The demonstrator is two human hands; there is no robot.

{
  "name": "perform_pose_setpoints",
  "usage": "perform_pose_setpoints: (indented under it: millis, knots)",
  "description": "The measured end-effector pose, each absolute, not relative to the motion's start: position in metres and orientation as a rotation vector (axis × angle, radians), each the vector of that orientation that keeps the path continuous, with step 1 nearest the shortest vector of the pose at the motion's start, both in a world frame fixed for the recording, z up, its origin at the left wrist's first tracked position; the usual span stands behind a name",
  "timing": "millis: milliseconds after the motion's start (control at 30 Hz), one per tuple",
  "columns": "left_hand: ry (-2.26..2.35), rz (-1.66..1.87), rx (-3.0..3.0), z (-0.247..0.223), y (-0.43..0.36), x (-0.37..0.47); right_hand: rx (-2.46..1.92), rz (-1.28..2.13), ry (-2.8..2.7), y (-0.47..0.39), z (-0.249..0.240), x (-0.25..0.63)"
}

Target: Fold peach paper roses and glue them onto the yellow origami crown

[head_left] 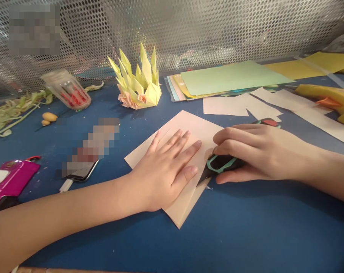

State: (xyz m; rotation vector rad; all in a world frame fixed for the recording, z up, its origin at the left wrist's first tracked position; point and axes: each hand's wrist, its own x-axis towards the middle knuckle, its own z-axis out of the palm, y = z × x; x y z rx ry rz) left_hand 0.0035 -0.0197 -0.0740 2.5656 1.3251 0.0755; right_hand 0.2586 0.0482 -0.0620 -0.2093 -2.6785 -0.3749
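Note:
A pale pink sheet of folded paper [186, 123] lies on the blue table, one corner pointing towards me. My left hand [166, 170] rests flat on it, fingers spread. At the sheet's right side my right hand [246, 153] is closed on a utility knife or scissors-like cutter, black and teal scissors [221, 163], whose dark blade reaches between the paper layers along the right edge. Part of the scissors is hidden under my right hand's fingers.
Behind stand a yellow-green folded paper plant [145, 83] and stacked coloured paper [231, 77]. Paper scraps [225, 106] and a yellow glue gun [325, 98] lie right. A phone [86, 170], a tilted jar [71, 91] and a magenta tool [15, 180] are left.

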Motion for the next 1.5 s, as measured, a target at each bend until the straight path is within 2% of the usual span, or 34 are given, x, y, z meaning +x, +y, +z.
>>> perform_pose_setpoints:
  millis: [500,967,1500]
  knots:
    - [1.315,0.158,2.574,-0.075,-0.023,0.003,-0.282,-0.213,-2.714,0.049,-0.062,0.259]
    - [1.324,0.135,2.547,-0.074,-0.022,0.003,-0.146,-0.287,-2.694,0.055,-0.061,0.259]
    - [1.334,0.141,2.549,-0.074,-0.023,0.004,-0.226,-0.333,-2.722,0.042,-0.059,0.252]
